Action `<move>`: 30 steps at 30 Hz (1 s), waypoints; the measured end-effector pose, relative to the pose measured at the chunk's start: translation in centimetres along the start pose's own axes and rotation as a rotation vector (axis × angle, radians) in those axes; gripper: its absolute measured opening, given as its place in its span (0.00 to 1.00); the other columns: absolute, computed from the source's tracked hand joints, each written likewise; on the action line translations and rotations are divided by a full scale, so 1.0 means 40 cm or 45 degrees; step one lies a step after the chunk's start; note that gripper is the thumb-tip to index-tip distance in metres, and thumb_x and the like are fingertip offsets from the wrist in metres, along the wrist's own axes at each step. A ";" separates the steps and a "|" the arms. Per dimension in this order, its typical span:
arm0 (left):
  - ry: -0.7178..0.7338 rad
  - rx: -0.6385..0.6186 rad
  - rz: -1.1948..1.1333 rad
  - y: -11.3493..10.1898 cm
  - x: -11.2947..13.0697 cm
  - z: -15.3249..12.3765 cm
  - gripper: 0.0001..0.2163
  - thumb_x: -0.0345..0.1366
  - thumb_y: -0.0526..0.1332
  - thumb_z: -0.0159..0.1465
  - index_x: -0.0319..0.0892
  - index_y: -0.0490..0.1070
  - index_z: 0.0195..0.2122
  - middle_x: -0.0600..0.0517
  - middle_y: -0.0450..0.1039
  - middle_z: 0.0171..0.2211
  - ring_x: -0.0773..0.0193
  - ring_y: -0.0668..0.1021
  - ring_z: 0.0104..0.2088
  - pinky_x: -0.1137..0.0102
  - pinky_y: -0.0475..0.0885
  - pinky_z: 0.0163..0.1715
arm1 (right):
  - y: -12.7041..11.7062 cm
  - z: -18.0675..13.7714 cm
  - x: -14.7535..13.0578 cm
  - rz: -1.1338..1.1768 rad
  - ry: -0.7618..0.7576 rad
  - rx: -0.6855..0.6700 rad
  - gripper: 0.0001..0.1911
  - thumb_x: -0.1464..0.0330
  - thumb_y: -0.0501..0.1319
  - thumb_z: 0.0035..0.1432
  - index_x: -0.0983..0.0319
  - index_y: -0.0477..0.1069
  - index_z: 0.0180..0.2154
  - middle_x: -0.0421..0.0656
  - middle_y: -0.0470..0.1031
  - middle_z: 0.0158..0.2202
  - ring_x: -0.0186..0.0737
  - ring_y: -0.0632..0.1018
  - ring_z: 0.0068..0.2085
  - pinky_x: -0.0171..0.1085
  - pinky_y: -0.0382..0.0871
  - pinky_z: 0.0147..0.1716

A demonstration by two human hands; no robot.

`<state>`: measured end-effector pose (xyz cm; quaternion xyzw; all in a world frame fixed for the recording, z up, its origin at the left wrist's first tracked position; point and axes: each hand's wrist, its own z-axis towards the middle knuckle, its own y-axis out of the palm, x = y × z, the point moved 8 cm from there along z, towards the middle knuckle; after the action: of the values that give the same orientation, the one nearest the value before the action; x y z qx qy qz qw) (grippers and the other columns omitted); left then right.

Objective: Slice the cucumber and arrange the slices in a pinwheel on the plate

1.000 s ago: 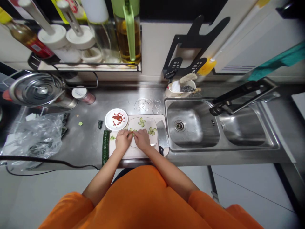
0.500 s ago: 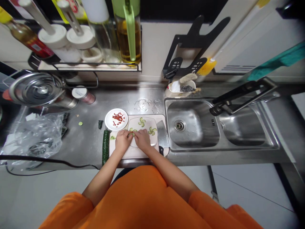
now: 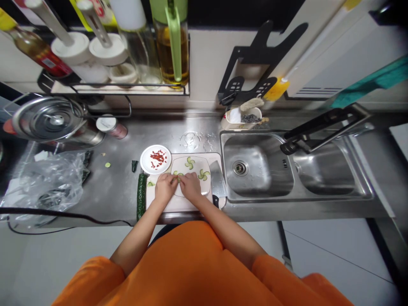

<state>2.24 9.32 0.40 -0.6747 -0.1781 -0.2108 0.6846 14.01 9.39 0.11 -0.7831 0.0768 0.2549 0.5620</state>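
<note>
My left hand and my right hand meet over the near left part of a white rectangular plate, fingers pinched together on thin green cucumber slices. Two pinwheel shapes of cucumber slices lie on the plate beyond my hands. The plate rests on a pale cutting board. A whole cucumber lies along the board's left edge. A small round plate of red bits sits just left of the rectangular plate.
A cleaver lies on the board's right side, next to a double steel sink with a black faucet. A clear plastic bag, a pot lid and a black cable are at left. Bottles stand on a back rack.
</note>
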 end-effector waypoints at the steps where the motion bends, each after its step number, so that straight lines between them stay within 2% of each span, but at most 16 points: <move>1: 0.002 -0.002 -0.003 0.001 -0.001 0.000 0.08 0.35 0.57 0.60 0.43 0.76 0.35 0.48 0.74 0.33 0.58 0.73 0.38 0.64 0.68 0.43 | -0.001 0.000 -0.001 0.002 -0.003 0.001 0.15 0.68 0.52 0.63 0.56 0.70 0.49 0.46 0.71 0.39 0.45 0.63 0.43 0.39 0.53 0.39; 24: -0.024 0.081 -0.006 -0.022 -0.011 0.002 0.08 0.38 0.58 0.60 0.42 0.76 0.35 0.47 0.76 0.33 0.58 0.75 0.38 0.65 0.68 0.44 | 0.000 0.001 0.011 -0.012 0.017 -0.017 0.16 0.67 0.51 0.63 0.57 0.71 0.50 0.46 0.71 0.40 0.46 0.63 0.44 0.39 0.55 0.39; 27: -0.086 0.123 0.010 -0.046 -0.030 0.010 0.09 0.37 0.58 0.60 0.42 0.76 0.35 0.47 0.76 0.34 0.58 0.75 0.39 0.65 0.68 0.45 | -0.007 -0.003 0.018 0.000 0.018 0.012 0.16 0.68 0.52 0.63 0.58 0.72 0.50 0.46 0.72 0.40 0.46 0.64 0.44 0.40 0.55 0.41; 30: -0.243 0.189 0.073 -0.087 -0.074 0.024 0.11 0.38 0.56 0.60 0.40 0.77 0.37 0.45 0.76 0.35 0.57 0.75 0.39 0.64 0.67 0.46 | -0.017 -0.013 0.031 0.008 0.059 0.019 0.17 0.68 0.51 0.63 0.59 0.72 0.50 0.46 0.72 0.40 0.47 0.64 0.46 0.40 0.55 0.42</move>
<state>-2.08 10.42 1.79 -0.6440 -0.2382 -0.1120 0.7183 15.52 9.38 0.21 -0.7844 0.0942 0.2378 0.5650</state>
